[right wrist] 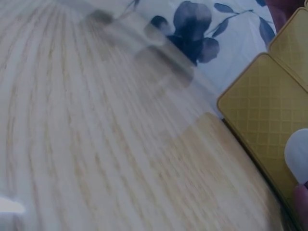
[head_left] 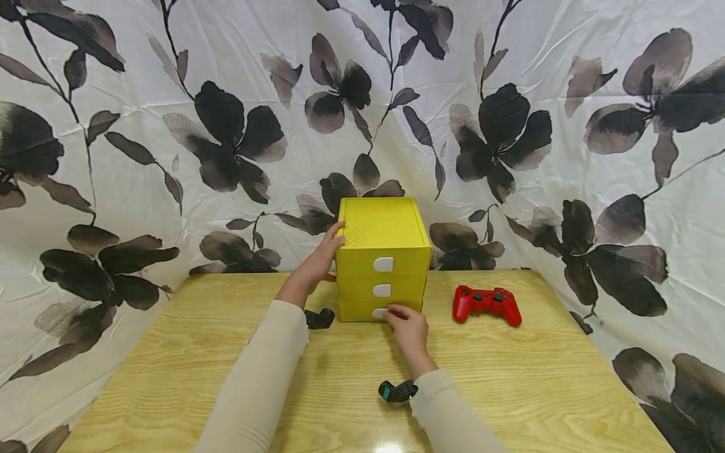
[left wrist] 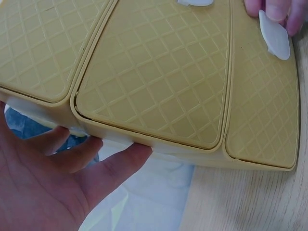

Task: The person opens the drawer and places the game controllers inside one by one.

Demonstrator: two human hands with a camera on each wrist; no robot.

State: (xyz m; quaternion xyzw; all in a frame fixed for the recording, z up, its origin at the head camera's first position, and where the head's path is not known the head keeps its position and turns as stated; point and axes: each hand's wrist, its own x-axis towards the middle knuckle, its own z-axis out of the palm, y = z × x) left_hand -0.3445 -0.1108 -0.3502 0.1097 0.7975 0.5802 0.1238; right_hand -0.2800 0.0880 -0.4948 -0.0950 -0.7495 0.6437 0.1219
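A yellow box with three stacked drawers [head_left: 386, 221] stands at the far side of the table, each front bearing a white tab handle. My left hand [head_left: 313, 267] braces its left side with fingers extended; in the left wrist view, the fingertips [left wrist: 137, 153] touch the box's side edge. At the bottom drawer, my right hand [head_left: 409, 330] pinches the white handle [left wrist: 275, 37] between its fingers. That drawer looks closed in the head view. The right wrist view catches only a sliver of a finger [right wrist: 301, 204] beside a white handle [right wrist: 297, 155].
A red game controller [head_left: 487, 304] lies on the wooden table [head_left: 340, 384], right of the box. Behind the table hangs a white cloth with dark flowers [head_left: 226, 56]. Black devices are worn at both wrists.
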